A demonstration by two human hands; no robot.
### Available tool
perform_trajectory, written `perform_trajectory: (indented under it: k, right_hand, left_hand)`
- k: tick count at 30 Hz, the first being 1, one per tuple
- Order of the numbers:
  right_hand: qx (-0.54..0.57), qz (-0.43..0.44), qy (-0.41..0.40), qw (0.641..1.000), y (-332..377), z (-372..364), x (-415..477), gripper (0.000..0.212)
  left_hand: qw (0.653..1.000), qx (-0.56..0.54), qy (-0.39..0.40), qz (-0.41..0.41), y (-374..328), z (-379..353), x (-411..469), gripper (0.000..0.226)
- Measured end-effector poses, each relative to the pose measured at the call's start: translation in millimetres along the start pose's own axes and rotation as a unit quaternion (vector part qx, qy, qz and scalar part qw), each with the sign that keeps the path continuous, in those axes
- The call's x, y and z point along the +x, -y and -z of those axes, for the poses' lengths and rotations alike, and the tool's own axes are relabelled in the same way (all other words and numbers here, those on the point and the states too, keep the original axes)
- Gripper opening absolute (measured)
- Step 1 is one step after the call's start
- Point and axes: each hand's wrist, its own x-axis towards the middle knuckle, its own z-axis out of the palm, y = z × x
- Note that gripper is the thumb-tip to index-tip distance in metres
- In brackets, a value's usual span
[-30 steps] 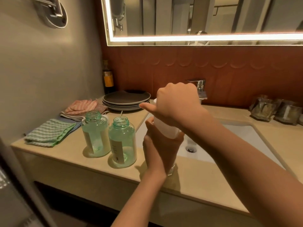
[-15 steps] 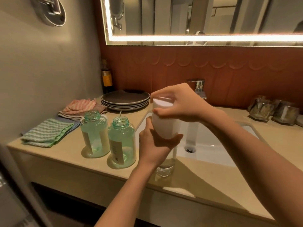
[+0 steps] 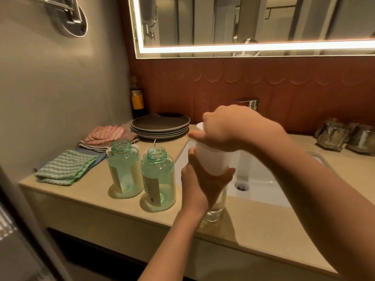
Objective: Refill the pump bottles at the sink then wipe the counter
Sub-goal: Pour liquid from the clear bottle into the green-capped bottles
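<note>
Looks like the refill step: left hand (image 3: pixel 203 185) wrapped around the white bottle (image 3: pixel 213 159), right hand (image 3: pixel 229 128) clamped over its top. Next it probably needs tipping into the open green bottles (image 3: pixel 158 179), with a steady pour.

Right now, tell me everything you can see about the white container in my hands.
The white container is a smooth, opaque, plastic-looking cylinder, held roughly upright over the counter's front edge, beside the sink. The left hand wraps its lower part; the right hand covers its top, hiding any cap. Below it a clear glass base shows, resting on the counter; whether they are one piece is unclear. Its contents are hidden.
</note>
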Motion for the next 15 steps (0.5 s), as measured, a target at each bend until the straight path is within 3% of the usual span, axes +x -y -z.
perform_trajectory:
  k: [4, 7, 9, 11, 13, 15]
  right_hand:
    - [0.201, 0.124, 0.142, 0.961, -22, 14, -8, 0.034]
    - [0.247, 0.174, 0.201, 0.932, -24, 28, -12, 0.048]
    - [0.189, 0.129, 0.159, 0.96, -17, 32, -8, 0.052]
    - [0.085, 0.018, 0.117, 0.989, -6, 32, -3, 0.07]
    - [-0.02, -0.073, 0.074, 0.994, 3, 28, -2, 0.086]
    - [-0.085, -0.078, 0.025, 0.993, 5, 24, 0, 0.079]
  left_hand:
    - [0.999, -0.033, 0.007, 0.011, 2, 1, -1, 0.068]
    - [0.998, -0.055, 0.015, 0.02, 3, 0, -1, 0.068]
    - [0.999, -0.045, 0.011, 0.023, 1, -1, -1, 0.068]
    - [0.999, -0.034, 0.004, 0.015, -1, -1, -1, 0.068]
    - [1.0, -0.027, 0.0, 0.011, -1, -1, -1, 0.069]
    - [0.999, -0.031, 0.001, 0.014, -2, -1, -1, 0.07]
